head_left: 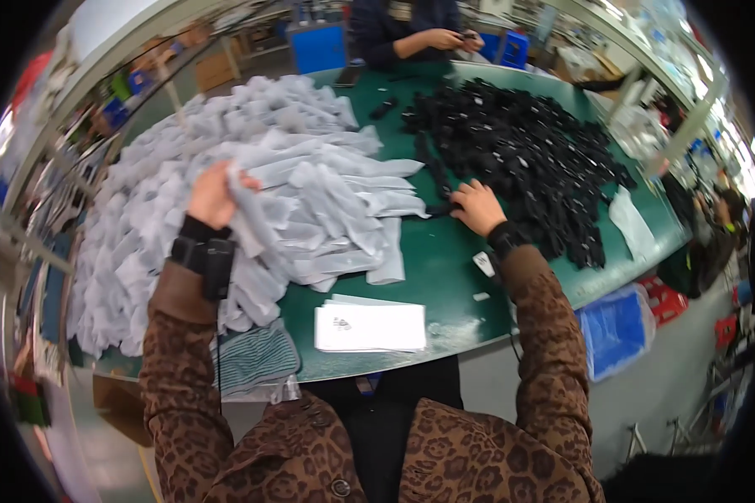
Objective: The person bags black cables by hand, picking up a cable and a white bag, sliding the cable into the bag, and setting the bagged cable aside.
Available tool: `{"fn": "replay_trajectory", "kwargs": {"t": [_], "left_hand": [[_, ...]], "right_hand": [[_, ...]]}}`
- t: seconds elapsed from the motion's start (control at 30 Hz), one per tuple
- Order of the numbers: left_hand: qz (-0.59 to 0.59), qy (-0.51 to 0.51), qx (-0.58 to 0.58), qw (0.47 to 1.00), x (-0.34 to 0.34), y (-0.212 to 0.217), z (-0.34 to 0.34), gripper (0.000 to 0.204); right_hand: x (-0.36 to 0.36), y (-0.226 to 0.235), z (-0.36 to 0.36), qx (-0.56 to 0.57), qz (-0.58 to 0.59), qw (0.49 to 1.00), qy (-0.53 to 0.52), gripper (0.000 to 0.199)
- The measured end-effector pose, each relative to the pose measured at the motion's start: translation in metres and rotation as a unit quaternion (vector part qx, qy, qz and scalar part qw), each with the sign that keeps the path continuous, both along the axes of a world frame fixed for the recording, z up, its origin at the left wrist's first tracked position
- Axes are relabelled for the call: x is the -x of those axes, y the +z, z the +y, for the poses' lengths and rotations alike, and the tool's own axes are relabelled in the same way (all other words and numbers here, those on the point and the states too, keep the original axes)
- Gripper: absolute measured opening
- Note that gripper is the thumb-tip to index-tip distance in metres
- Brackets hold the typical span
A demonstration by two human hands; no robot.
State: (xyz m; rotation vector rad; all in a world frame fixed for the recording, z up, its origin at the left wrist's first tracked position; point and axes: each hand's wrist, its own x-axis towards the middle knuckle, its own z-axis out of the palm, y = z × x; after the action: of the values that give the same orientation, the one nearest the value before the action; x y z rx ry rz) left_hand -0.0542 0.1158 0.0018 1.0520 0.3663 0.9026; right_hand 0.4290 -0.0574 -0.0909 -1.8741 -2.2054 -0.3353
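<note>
A great loose heap of thin, pale grey-white plastic bags [226,184] covers the left half of the green bench [440,260], the flat, crumpled sleeves lying every way over one another, and one bag [247,220] at the heap's near edge is pinched and lifted at its end. On the right half of the bench lies a broad pile of small black parts [528,151], tangled and dull, well apart from the bags at the far end. One black piece [441,209] lies at that pile's near-left edge, just beside the heap of bags, flat on the bench.
</note>
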Motion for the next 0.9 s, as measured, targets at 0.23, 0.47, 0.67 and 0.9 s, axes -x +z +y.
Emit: {"fn": "replay_trajectory", "kwargs": {"t": [0.23, 0.47, 0.67, 0.9], "left_hand": [[0.062, 0.099, 0.025, 0.993, -0.046, 0.020, -0.046, 0.018], [-0.024, 0.124, 0.055, 0.990, -0.041, 0.006, -0.018, 0.028], [0.240, 0.489, -0.268, 0.795, -0.022, 0.009, -0.010, 0.019], [0.351, 0.034, -0.423, 0.835, -0.113, -0.029, -0.230, 0.024]], "right_hand": [[0.015, -0.021, -0.025, -0.005, 0.110, 0.993, 0.034, 0.026], [0.036, -0.015, -0.063, -0.019, 0.165, 0.986, 0.008, 0.025], [0.032, -0.030, -0.057, -0.004, 0.093, 0.996, -0.002, 0.024], [0.067, 0.012, -0.087, -0.062, 0.184, 0.981, -0.006, 0.015]]}}
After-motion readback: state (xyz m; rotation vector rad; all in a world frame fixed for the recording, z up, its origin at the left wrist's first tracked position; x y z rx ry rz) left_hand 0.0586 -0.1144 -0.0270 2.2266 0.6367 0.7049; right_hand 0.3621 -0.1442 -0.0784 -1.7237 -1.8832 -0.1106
